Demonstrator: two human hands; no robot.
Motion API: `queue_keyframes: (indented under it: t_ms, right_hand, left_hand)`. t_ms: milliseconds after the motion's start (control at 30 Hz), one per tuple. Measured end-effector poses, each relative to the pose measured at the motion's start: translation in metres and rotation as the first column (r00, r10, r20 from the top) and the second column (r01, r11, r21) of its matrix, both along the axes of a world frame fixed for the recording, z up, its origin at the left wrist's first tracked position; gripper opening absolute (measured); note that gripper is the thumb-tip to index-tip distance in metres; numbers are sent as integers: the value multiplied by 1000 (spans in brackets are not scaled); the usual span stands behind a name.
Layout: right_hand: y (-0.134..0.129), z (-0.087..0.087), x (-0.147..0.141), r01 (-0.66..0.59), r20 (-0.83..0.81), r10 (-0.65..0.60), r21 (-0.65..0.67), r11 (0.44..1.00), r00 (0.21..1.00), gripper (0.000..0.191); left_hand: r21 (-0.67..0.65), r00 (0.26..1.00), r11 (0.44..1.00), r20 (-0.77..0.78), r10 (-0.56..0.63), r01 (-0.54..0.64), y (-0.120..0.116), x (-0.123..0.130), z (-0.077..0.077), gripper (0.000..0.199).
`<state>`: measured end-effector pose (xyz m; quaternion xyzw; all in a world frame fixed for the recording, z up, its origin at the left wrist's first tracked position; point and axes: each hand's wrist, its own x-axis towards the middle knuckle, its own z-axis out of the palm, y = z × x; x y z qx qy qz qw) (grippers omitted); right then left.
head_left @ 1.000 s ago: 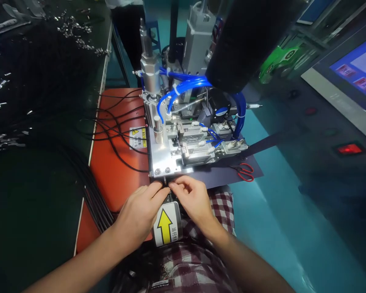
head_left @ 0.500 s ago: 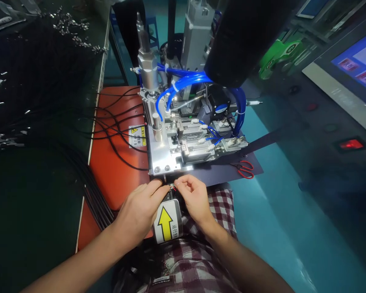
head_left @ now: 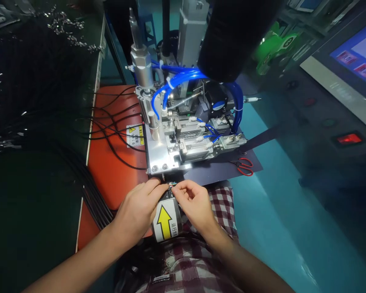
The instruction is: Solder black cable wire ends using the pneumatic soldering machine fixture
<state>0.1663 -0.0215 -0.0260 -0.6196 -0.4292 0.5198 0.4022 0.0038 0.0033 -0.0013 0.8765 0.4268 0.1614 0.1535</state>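
My left hand (head_left: 140, 205) is closed, thumb and forefinger pinched at the front edge of the metal machine (head_left: 161, 152). From the right, my right hand (head_left: 195, 203) pinches close to the left fingertips. Between them show fine coloured wire ends (head_left: 171, 184), too small to make out clearly. What each hand grips is mostly hidden by the fingers. Directly below the fingertips is a black fixture (head_left: 168, 194), and in front of it a curved cover with a yellow arrow label (head_left: 164, 221).
Blue air tubes (head_left: 186, 76) arch over the machine. Red-handled scissors (head_left: 244, 167) lie on the dark base plate at right. Black cables (head_left: 94, 199) run across the orange board (head_left: 110, 158) at left. A control panel with a screen (head_left: 360, 57) stands at far right.
The view has shifted slightly. My right fingertips have moved a little left and down against the fixture, and more of the coloured wire ends shows. The left hand keeps its pinch.
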Motion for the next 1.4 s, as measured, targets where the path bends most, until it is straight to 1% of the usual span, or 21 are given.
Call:
queue_keyframes:
  t_ms: [67,100,133,167,200,267,333,367,433,500,600,700,900,1133,1200,1267,1333,1400]
  right_hand:
    - [2,5,0,-42,193,16,127,991,981,14]
    - [4,6,1,-64,261,16,179,982,965,14]
    - [7,5,2,-80,288,18,207,975,957,14]
    - [9,4,4,-81,268,23,209,975,963,14]
    - [11,1,5,-68,200,31,180,981,979,14]
    - [15,-7,7,-37,-27,39,50,998,999,14]
    - [17,-15,9,-49,-247,28,-79,996,969,15]
    - [17,-19,10,-64,-322,25,-113,992,947,16]
    - [17,-23,11,-87,-403,29,-127,988,915,20]
    - [18,-22,11,-99,-425,39,-119,988,904,27]
    - [19,-18,8,-92,-380,44,-108,990,924,33]
    - [22,-15,3,-51,-326,17,-94,994,945,30]
    - [22,-18,-2,-25,-432,-29,-118,993,901,27]
    - [20,-18,-2,-18,-425,-21,-88,996,905,23]
    - [20,-18,-3,-16,-424,-18,-77,997,905,24]
    - [20,-19,-3,-15,-463,-30,-94,995,886,24]
    - [20,-21,-4,-21,-507,-47,-127,992,861,25]
    - [20,-23,-4,-33,-526,-50,-147,989,849,26]
  left_hand:
    - [-4,1000,1000,3,2,-2,0,0,0,30]
    - [-3,1000,1000,7,-2,2,1,1,-1,30]
    - [-1,1000,1000,10,-5,5,1,1,0,30]
    - [2,1000,1000,9,-8,8,1,1,0,29]
    - [4,1000,1000,5,-10,10,1,1,0,29]
    - [-3,1000,1000,-17,-9,9,1,1,2,30]
    - [-19,999,1000,-31,-7,7,1,1,4,30]
    - [-29,999,1000,-32,-8,7,1,1,5,31]
    - [-45,1000,999,-25,-8,7,2,0,6,31]
    - [-53,1000,999,-8,-2,2,2,-1,5,30]
    - [-56,999,998,32,4,-2,2,-2,3,26]
    - [-55,999,998,37,-2,4,2,-2,2,24]
    - [-68,1000,998,10,9,-8,1,-1,2,26]
    - [-75,1000,997,15,12,-11,2,-1,1,23]
    - [-50,1000,999,7,-4,5,2,-2,1,24]
    - [19,998,1000,-68,-7,8,1,-3,3,24]
    - [87,979,996,-205,15,3,-2,-4,7,27]
    - [83,943,997,-330,35,-8,-6,-3,12,31]
